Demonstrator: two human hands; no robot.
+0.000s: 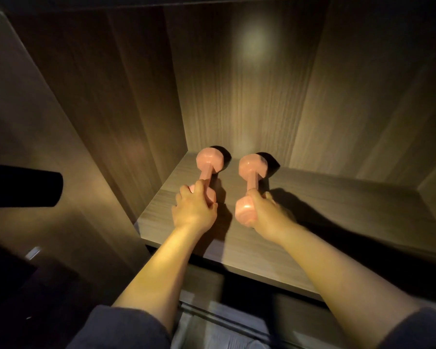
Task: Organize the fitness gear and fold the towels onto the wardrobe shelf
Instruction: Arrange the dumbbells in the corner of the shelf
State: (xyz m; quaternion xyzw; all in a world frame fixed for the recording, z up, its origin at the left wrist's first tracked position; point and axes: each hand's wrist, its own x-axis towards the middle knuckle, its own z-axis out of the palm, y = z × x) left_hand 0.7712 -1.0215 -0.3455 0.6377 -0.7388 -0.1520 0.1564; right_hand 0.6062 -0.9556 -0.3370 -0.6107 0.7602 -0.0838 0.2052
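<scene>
Two pink dumbbells lie side by side on the wooden wardrobe shelf (337, 212), their far heads near the back wall. My left hand (193, 209) grips the near end of the left dumbbell (209, 163), fingers curled over its head and handle. My right hand (264, 212) wraps around the handle of the right dumbbell (252, 167), just behind its near head. Both dumbbells appear to rest on the shelf in its left back corner. No towels are in view.
The wardrobe's left side panel (116, 117) stands close beside the left dumbbell. A dark cylindrical object (25, 187) juts in from the left edge outside the wardrobe. The shelf stretches away to the right. A lower compartment (237, 323) shows below the shelf's front edge.
</scene>
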